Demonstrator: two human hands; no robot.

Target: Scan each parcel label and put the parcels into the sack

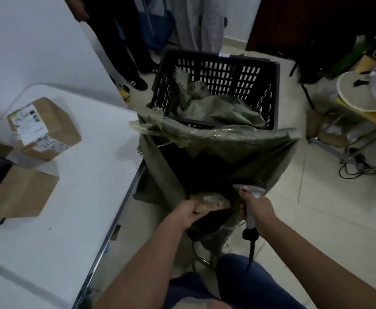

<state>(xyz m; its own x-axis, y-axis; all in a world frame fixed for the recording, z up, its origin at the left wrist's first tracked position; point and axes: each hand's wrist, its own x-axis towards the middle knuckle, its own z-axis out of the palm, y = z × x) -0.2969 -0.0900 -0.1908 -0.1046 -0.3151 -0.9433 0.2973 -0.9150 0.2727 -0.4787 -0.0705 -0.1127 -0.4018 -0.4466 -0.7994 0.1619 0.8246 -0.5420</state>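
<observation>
My left hand (185,214) grips a small brown parcel (211,202) by its near end, holding it inside the dark mouth of the open green sack (227,141). Just to the right, my right hand (257,209) is curled round the grey handle of a barcode scanner (250,217), whose head points into the sack at its near rim. The scanner's cable hangs down past my knee. On the white table (75,197) to the left lie a labelled cardboard parcel (43,128) and a plain one with black tape (19,192).
A black slatted crate (218,74) holding more green sacking stands behind the sack. People's legs stand at the far side. A cluttered stand with cables (358,139) is at the right. A further box sits cut off at the table's left edge.
</observation>
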